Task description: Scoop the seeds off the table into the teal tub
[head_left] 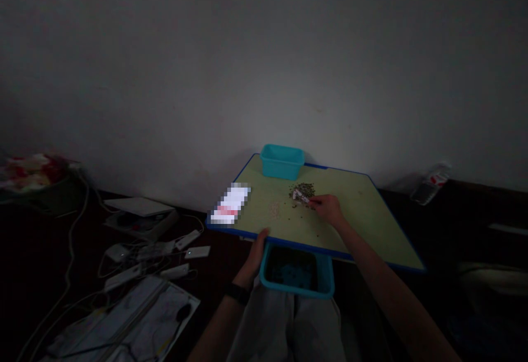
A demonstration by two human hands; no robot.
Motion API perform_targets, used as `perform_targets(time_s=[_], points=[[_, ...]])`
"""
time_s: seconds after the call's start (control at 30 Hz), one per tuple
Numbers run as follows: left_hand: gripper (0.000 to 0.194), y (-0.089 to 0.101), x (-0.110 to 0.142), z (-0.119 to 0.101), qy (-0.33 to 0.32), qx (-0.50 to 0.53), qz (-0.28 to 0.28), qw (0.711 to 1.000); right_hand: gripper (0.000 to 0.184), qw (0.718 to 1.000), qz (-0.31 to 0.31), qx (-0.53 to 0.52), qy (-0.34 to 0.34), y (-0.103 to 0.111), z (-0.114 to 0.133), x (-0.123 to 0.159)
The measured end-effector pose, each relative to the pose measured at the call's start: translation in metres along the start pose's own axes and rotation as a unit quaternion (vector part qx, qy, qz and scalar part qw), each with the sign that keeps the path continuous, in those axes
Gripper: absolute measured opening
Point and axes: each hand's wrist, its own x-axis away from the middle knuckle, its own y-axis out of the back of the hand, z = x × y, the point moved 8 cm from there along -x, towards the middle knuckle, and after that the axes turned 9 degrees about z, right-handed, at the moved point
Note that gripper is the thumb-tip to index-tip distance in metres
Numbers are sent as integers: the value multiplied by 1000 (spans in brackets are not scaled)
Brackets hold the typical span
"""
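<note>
A small low table (363, 213) with a pale green top and blue edge stands before me. My right hand (328, 207) rests on the tabletop, fingers closed on a small white and pink card (300, 197) held against a pile of small dark seeds (304, 189). My left hand (258, 254) grips the side of a teal tub (297, 275) held under the table's near edge, above my lap. A black band sits on my left wrist. A faint patch of pale grains (274, 209) lies on the tabletop left of the pile.
A second teal tub (282, 161) stands at the table's far edge by the wall. A blurred white and pink item (230, 203) lies on the table's left side. Cables, power strips (165, 252) and papers (124, 323) cover the floor at left. A bottle (431, 183) lies at right.
</note>
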Motion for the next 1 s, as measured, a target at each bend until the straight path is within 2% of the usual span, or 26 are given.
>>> perform_targets(time_s=[0.2,0.57,1.0], points=[[46,1,-3,3,2,11,10,1000,22,1000,-6,-9,9,1,4,4],[46,-1,2,0,3,16,9,1000,24,999,-3,27,42,0,28,-9],[44,3,-2,5,-2,18,5,1000,22,998,23,29,59,6,22,0]])
